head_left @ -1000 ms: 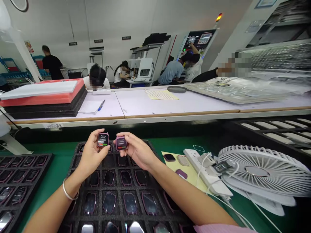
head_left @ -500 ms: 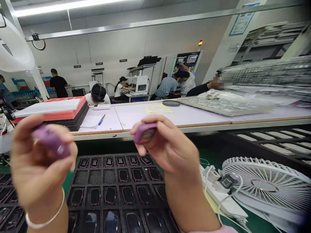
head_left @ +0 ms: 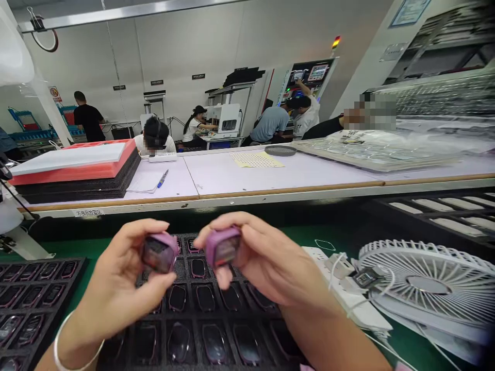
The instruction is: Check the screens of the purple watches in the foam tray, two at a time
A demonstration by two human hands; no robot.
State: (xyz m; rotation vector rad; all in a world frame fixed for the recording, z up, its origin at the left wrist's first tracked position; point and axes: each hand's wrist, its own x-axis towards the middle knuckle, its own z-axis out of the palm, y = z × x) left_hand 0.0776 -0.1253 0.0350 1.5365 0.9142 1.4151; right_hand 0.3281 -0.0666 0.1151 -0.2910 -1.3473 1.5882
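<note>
Between its thumb and fingers my left hand (head_left: 116, 281) pinches a purple smartwatch case (head_left: 159, 253), its dark glass face turned partly toward me. My right hand (head_left: 266, 257) grips a second purple watch case (head_left: 222, 247), which is tilted with its dark face to the right. Both hands are up over a black foam tray (head_left: 193, 322), and the two cases are a short gap apart. Dark-faced watch cases (head_left: 203, 297) with purple rims sit in the tray's pockets; my hands and forearms hide part of it.
Another tray of watch cases (head_left: 33, 296) lies at the left. A white fan (head_left: 429, 283) and a power strip with cables (head_left: 359, 309) are at the right. Foam sheets (head_left: 77, 167), a pen (head_left: 163, 179) and plastic trays (head_left: 371, 149) rest on the bench; several people work beyond.
My left hand has come right and down, bringing its watch case close to the other one and turning the glass toward me. My right hand has lowered slightly; the view has shifted.
</note>
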